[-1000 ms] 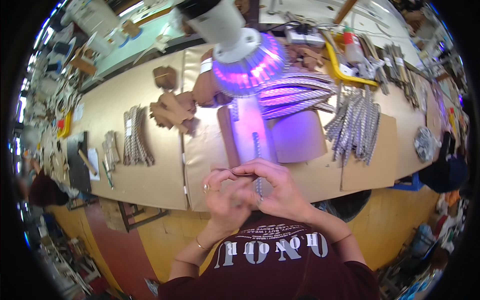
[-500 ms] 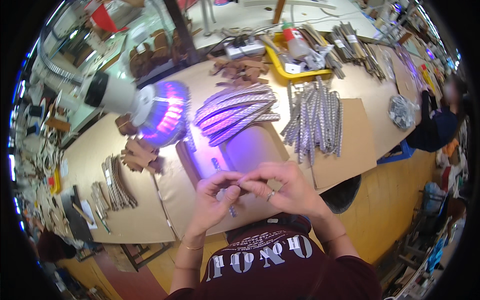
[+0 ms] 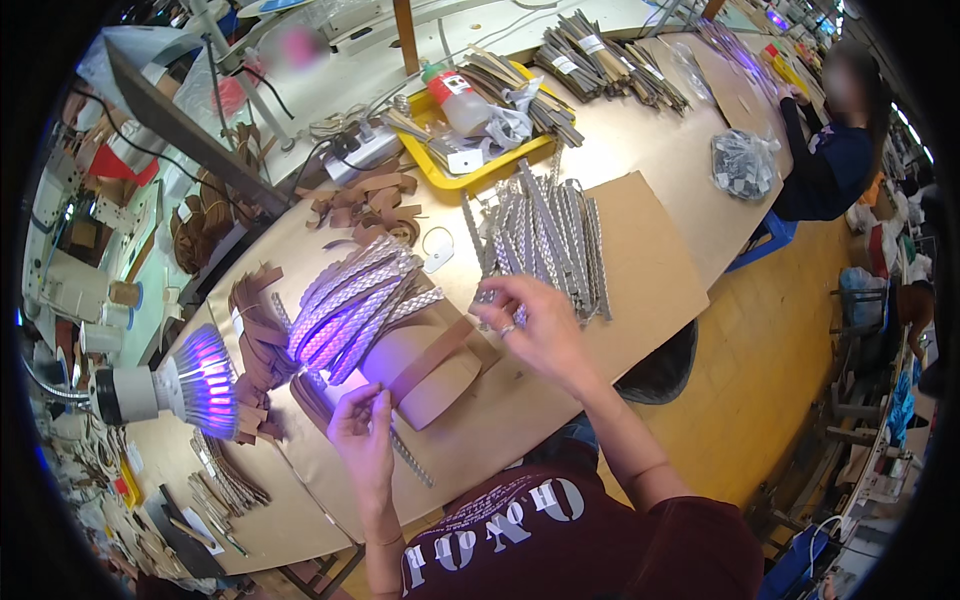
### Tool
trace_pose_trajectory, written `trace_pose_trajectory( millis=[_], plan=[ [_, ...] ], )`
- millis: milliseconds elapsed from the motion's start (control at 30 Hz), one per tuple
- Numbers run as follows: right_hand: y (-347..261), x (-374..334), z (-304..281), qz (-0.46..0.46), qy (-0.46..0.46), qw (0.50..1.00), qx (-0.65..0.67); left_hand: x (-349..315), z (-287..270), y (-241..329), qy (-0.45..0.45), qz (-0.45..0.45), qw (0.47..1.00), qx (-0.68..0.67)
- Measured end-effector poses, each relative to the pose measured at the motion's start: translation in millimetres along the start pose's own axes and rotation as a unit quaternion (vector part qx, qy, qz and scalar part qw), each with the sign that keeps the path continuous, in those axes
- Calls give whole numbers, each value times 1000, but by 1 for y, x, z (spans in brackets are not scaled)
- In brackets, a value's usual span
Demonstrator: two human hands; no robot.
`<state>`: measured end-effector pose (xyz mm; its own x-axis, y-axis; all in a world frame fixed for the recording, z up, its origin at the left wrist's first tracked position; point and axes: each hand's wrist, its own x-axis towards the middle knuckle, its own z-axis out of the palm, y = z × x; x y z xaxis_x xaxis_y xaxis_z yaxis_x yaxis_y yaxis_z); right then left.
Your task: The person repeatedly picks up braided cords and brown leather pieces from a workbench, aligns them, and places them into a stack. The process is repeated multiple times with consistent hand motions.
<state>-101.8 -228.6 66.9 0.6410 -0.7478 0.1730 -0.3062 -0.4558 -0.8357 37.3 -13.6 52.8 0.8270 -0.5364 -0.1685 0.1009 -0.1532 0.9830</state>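
My left hand (image 3: 364, 432) is at the near side of a curved cardboard piece (image 3: 435, 385), thumb and fingertips pinched together. A brown band (image 3: 432, 358) runs from near those fingertips toward my right hand; whether I hold its end, I cannot tell. A narrow braided strip (image 3: 412, 462) lies on the table beside my left hand. My right hand (image 3: 535, 325) is at the near left edge of a pile of grey-silver braided strips (image 3: 545, 235), its thumb and fingers closed on a strip end. A bundle of wider braided straps (image 3: 355, 305) rests against the cardboard.
A lamp (image 3: 175, 390) glowing purple stands at the left. Brown strip offcuts (image 3: 370, 205) lie behind the straps. A yellow tray (image 3: 470, 180) holds a bottle and loose pieces. A flat cardboard sheet (image 3: 645, 240) lies at right, with a person (image 3: 835, 150) seated beyond.
My hands, together at the fingertips before, have parted. The right has reached over to the braided strip pile; the left stays near the cardboard. The view has shifted to the right.
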Motion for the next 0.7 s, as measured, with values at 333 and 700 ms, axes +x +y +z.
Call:
trace_pose_trajectory(
  millis=[333,700],
  plan=[
    [100,-15,-78,209,111,963,-132,-25,6,20,196,278,882,326],
    [63,-34,-102,260,101,959,56,-38,69,43,-209,342,904,151]
  ],
)
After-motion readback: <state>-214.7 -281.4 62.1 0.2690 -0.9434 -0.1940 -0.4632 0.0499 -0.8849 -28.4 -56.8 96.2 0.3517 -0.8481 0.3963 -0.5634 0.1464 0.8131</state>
